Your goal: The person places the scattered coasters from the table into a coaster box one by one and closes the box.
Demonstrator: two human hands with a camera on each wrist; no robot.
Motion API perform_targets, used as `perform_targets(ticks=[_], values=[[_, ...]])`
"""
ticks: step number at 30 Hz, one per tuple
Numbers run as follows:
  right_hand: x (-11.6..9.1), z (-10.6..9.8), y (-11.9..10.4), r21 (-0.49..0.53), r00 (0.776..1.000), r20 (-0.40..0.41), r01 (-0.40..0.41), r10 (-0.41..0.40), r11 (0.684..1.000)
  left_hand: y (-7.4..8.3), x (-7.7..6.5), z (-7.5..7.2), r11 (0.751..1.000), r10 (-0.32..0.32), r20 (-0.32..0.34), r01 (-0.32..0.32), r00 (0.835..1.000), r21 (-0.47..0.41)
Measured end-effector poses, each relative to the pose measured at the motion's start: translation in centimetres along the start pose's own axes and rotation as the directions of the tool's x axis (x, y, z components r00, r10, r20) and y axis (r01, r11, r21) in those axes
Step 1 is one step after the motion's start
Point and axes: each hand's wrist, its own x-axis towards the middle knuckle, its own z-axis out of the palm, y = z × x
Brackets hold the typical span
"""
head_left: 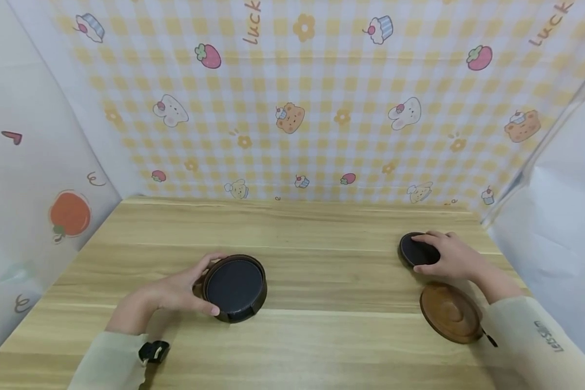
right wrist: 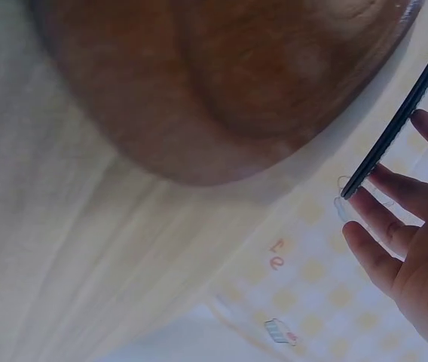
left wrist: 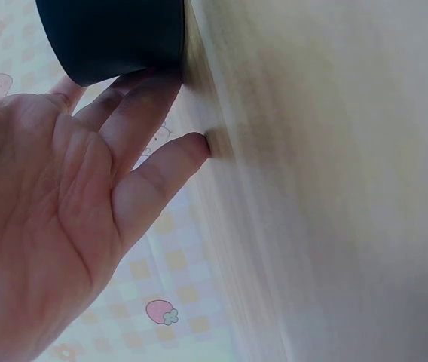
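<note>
A round black coaster holder [head_left: 235, 290] with a brown rim stands on the wooden table left of centre, a black coaster lying inside it. My left hand [head_left: 182, 290] grips its left side, thumb at the front and fingers round the back; in the left wrist view, fingers touch the holder's dark wall [left wrist: 116, 38]. At the right, my right hand [head_left: 450, 257] holds a round black coaster [head_left: 416, 251] between thumb and fingers. The right wrist view shows this coaster [right wrist: 395, 128] edge-on and thin, above the table; whether it is one or a stack, I cannot tell.
Just below the right hand is a brown wooden round dish [head_left: 450, 313] with a short dark strap at its edge. A yellow checked cloth [head_left: 317, 108] stands behind the table [head_left: 312, 346], and white sheets [head_left: 565, 216] flank it.
</note>
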Motion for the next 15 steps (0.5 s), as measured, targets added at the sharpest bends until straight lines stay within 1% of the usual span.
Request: perform_targets(ticks=[8,15], values=[[0.5,-0.3,-1.0,-0.01,1.0,0.02,-0.005,0.005,1.0,0.1,0.0,0.0,1.0,-0.003,0.0,0.003,1.0,0.002],[1.0,-0.7,-2.2,-0.018,1.0,0.018,0.013,-0.013,1.0,0.2,0.1,0.0,1.0,0.01,0.003,-0.01,1.0,-0.001]])
